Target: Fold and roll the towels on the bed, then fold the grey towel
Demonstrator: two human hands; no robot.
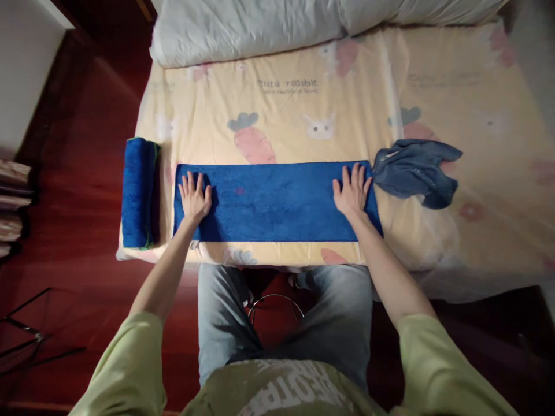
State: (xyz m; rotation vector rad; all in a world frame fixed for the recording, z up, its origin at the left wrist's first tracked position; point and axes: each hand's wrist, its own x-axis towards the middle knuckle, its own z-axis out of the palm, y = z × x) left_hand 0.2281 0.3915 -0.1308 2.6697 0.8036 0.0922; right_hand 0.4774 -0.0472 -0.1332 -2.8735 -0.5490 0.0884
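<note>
A blue towel point(273, 202) lies flat as a long rectangle along the front edge of the bed. My left hand point(195, 196) rests on its left end, fingers spread and pointing away from me. On the right end lies my right hand point(352, 190), palm down with the fingers apart. Neither hand grips anything. Left of the flat towel is a rolled blue towel point(139, 193) with green edging. A crumpled dark blue-grey cloth point(418, 170) sits just beyond the flat towel's right end.
The bed has a yellow sheet point(286, 133) printed with carrots and rabbits. A thick white quilt point(251, 29) lies across its far side. On the floor at the lower left are black stand legs point(37, 336). A metal ring-shaped frame point(275, 297) shows between my knees.
</note>
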